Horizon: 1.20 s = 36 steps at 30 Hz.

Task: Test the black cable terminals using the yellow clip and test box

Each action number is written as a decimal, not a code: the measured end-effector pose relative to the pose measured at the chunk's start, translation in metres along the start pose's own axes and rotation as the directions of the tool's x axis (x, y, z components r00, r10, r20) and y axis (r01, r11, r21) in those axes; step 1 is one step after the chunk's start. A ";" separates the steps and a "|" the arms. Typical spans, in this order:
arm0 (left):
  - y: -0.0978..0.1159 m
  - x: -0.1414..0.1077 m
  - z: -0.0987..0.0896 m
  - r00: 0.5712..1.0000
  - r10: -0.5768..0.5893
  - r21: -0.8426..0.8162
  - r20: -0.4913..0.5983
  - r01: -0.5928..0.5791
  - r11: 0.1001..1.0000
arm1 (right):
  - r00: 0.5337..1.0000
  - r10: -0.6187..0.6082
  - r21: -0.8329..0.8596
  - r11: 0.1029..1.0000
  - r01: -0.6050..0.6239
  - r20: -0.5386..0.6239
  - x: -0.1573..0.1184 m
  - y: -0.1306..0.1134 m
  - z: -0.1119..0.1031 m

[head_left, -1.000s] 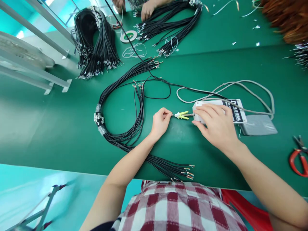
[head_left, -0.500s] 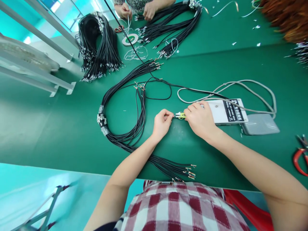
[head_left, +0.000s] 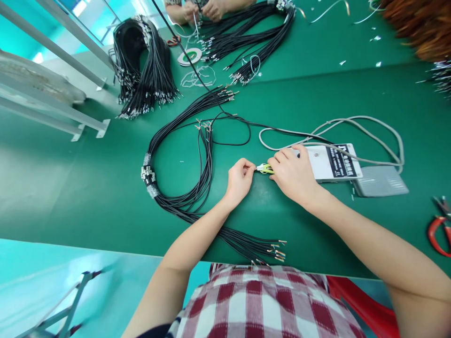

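Note:
My left hand [head_left: 240, 178] is closed in a pinch near the middle of the table, with a thin wire end at its fingertips. The rest of that wire is hidden by the hand. Just to the right, my right hand [head_left: 292, 176] is wrapped around small pliers [head_left: 267, 168] with yellow-green handles and pale jaws. Their tips touch or nearly touch the left fingertips. Beside my left hand lies a curved bundle of black cables [head_left: 171, 204], gathered by silvery wrap, with stripped copper ends.
A white labelled box [head_left: 320, 162] and a grey foot pedal [head_left: 382, 181] lie right, with a looped grey cord [head_left: 380, 134]. Red-handled pliers [head_left: 439, 230] sit at the far right. Across the table, a co-worker's hands [head_left: 202, 10] work beside cable bundles [head_left: 143, 70] and a white spool [head_left: 189, 57].
My left hand has shifted slightly right, closer to the pliers' tips. The pliers stay in my right hand. The co-worker's hands have drawn closer together.

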<state>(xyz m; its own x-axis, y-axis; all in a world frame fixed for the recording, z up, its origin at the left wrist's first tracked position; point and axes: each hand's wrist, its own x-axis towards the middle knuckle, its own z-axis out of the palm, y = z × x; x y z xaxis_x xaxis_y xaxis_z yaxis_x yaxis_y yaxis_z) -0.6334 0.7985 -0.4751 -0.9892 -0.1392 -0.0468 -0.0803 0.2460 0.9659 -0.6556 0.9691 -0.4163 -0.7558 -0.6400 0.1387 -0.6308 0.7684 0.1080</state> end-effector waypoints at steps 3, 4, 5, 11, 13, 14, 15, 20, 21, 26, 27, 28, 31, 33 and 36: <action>0.000 0.000 -0.001 1.000 -0.008 0.011 0.006 0.008 1.000 | 0.993 0.036 0.084 0.996 -0.026 -0.114 -0.021 0.008 -0.009; 0.000 0.000 -0.002 1.000 -0.008 0.016 0.010 0.008 1.000 | 0.983 0.063 0.113 0.993 -0.044 -0.171 -0.032 0.012 -0.011; 0.001 -0.001 -0.002 1.000 -0.008 0.020 0.013 0.008 1.000 | 0.968 0.093 0.139 0.988 -0.062 -0.232 -0.044 0.016 -0.013; 0.001 -0.001 -0.002 1.000 -0.018 0.002 0.026 0.018 1.000 | 0.880 0.285 0.286 0.941 -0.181 -0.381 -0.104 0.022 0.001; 0.001 -0.001 -0.001 1.000 -0.021 -0.001 0.023 0.021 1.000 | 0.889 0.287 0.303 0.936 -0.181 -0.357 -0.109 0.016 0.009; 0.001 -0.001 -0.001 1.000 -0.020 0.004 0.019 0.020 1.000 | 0.890 0.287 0.300 0.937 -0.182 -0.356 -0.109 0.013 0.013; 0.001 -0.001 -0.002 1.000 -0.018 0.013 0.016 0.017 1.000 | 0.885 0.289 0.288 0.939 -0.189 -0.364 -0.108 0.011 0.017; -0.001 -0.002 -0.007 1.000 -0.017 0.058 0.011 0.017 0.998 | 0.836 0.301 0.207 0.951 -0.229 -0.458 -0.104 0.011 0.033; -0.002 -0.002 -0.008 1.000 -0.021 0.061 0.007 0.021 0.998 | 0.831 0.298 0.202 0.952 -0.228 -0.470 -0.104 0.012 0.036; -0.004 -0.003 -0.017 1.000 -0.029 0.050 0.001 0.029 0.998 | 0.820 0.300 0.213 0.952 -0.221 -0.488 -0.104 0.017 0.040; -0.004 -0.003 -0.019 1.000 -0.031 0.039 -0.002 0.032 0.999 | 0.819 0.303 0.221 0.950 -0.220 -0.487 -0.103 0.016 0.039; -0.004 -0.003 -0.021 0.999 -0.035 0.021 -0.008 0.035 0.999 | 0.819 0.308 0.234 0.947 -0.218 -0.484 -0.103 0.015 0.037; -0.001 -0.006 -0.029 0.998 -0.055 -0.065 -0.021 0.054 0.996 | 0.832 0.320 0.296 0.934 -0.198 -0.453 -0.107 0.005 0.029; 0.002 -0.006 -0.039 0.998 -0.044 -0.104 -0.034 0.040 0.994 | 0.851 0.303 0.340 0.927 -0.158 -0.429 -0.113 -0.005 0.025; 0.008 0.005 -0.071 0.983 0.025 -0.064 -0.183 -0.037 0.997 | 0.888 0.210 0.410 0.912 -0.027 -0.408 -0.125 -0.020 0.027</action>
<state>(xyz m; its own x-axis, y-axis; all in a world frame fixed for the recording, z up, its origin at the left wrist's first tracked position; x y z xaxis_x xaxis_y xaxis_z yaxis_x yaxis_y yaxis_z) -0.6306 0.7318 -0.4495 -0.9516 -0.3064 0.0244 -0.0356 0.1888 0.9814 -0.5532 1.0333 -0.4628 -0.7323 -0.4043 0.5480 -0.6264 0.7157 -0.3089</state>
